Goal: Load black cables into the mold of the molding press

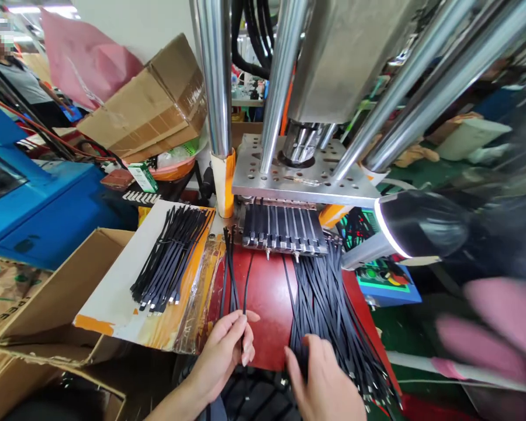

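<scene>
My left hand (228, 345) pinches a thin black cable (246, 286) over the front of the red work surface (269, 292). My right hand (322, 380) has its thumb and fingers apart at the near edge of a large heap of black cables (324, 292); whether it grips any of them is unclear. Ahead of both hands, a black slotted fixture (284, 228) sits under the steel plate (302, 181) of a press. Several black cables (231, 275) lie just left of the held one. On a cardboard sheet (114, 292) at the left rests a bundle of black cables (173, 257).
Steel columns (217, 76) rise around the press. A black lamp (421, 225) with a lit rim stands at the right, beside a blue control box (390, 286). Open cardboard boxes (52, 316) are at the lower left. A person (21, 82) stands at the far left.
</scene>
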{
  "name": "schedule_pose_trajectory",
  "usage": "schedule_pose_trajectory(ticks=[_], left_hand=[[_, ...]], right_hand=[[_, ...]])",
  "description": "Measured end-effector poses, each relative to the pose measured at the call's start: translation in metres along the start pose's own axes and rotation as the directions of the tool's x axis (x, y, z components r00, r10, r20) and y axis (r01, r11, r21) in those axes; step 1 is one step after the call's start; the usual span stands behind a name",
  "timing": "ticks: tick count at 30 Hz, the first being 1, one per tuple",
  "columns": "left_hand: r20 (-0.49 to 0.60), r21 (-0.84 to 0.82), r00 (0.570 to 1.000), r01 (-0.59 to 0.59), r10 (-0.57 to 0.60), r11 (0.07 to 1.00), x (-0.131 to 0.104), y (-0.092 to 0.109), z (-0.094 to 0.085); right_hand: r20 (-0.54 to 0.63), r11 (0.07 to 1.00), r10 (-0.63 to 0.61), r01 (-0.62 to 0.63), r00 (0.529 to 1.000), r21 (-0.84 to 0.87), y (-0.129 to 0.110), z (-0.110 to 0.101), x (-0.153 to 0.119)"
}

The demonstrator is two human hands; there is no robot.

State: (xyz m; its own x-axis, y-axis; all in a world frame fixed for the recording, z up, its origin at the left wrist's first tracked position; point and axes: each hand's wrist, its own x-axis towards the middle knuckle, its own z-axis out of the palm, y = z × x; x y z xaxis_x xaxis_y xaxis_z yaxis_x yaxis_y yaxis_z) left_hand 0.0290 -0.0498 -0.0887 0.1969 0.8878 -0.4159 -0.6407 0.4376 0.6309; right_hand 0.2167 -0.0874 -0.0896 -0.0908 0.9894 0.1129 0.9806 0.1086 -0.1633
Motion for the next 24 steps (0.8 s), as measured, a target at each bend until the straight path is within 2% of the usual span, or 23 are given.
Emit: schedule_pose_trajectory(ticks=[1,3,5,7,10,12,14,17,21,24], left_hand=[[0.018,0.080,1.000,-0.010,0.009,0.997,0.004,0.002,0.001],[0.052,0.255,0.998,-0.036,0.024,0.966,0.008,0.003,0.002],[0.083,0.393,0.996,-0.073,0.043,0.917,0.009,0.001,0.003],[0.086,0.453,0.995,-0.080,0.046,0.888,0.008,-0.004,0.004],[0.053,0.467,0.999,-0.022,-0.003,0.884,0.007,-0.011,0.008],[0.053,0.472,0.998,-0.010,-0.017,0.882,0.007,-0.013,0.012],[0.075,0.507,0.997,-0.056,0.021,0.860,0.008,-0.012,0.016],[0.097,0.558,0.991,-0.127,0.087,0.820,0.011,-0.010,0.021],[0.061,0.451,0.997,-0.072,0.050,0.890,0.015,-0.008,0.025],[0.037,0.221,0.999,-0.010,0.002,0.975,0.011,-0.002,0.033]], right_hand=[[-0.044,0.994,0.034,-0.039,0.998,-0.107,0.006,0.000,0.009],[-0.098,0.972,0.021,-0.043,0.995,-0.231,0.015,0.002,0.026],[-0.123,0.975,-0.026,-0.002,0.992,-0.223,0.022,0.004,0.036],[-0.135,0.994,-0.050,0.036,0.990,-0.104,0.028,0.004,0.039],[-0.092,0.977,-0.025,0.044,0.995,0.207,0.031,-0.001,0.037],[-0.038,0.913,0.018,-0.001,0.999,0.407,0.030,-0.006,0.035],[0.038,0.831,0.058,-0.069,0.998,0.551,0.028,-0.010,0.035],[0.092,0.753,0.130,-0.159,0.987,0.639,0.028,-0.012,0.035],[0.046,0.733,0.266,-0.233,0.963,0.639,0.023,-0.014,0.028],[0.150,0.635,0.167,-0.223,0.974,0.740,0.008,-0.013,0.015]])
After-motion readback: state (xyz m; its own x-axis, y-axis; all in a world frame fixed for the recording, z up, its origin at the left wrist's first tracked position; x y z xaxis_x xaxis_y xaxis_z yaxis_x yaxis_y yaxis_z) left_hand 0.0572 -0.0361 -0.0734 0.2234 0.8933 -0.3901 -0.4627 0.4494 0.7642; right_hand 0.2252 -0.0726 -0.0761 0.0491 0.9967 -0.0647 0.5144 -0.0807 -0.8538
